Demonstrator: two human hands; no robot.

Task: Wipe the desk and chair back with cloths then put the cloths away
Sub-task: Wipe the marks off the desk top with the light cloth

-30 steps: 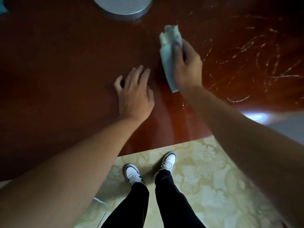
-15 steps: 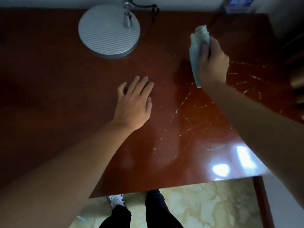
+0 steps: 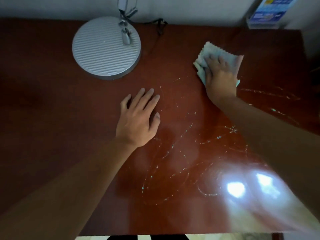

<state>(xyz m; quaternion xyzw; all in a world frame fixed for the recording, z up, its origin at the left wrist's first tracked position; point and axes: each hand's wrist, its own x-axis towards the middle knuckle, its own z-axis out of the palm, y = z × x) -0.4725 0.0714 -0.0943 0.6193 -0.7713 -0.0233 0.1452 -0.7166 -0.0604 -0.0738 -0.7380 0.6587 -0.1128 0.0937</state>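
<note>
Red-brown desk (image 3: 52,118), streaked — your right hand (image 3: 220,78) presses a pale cloth (image 3: 210,51) flat at its far right, fingers straight; your left hand (image 3: 138,118) rests flat mid-desk, fingers loosely spread, near the lamp base (image 3: 103,49).

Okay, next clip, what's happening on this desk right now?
A person is wiping a dark red wooden desk. The right hand presses a pale cloth flat against the far right part of the desktop, fingers spread over it. The left hand rests open on the bare wood near the middle, holding nothing. Pale streaks show across the desk between the hands and the near edge. A round silver lamp base stands at the back left, apart from both hands.
</note>
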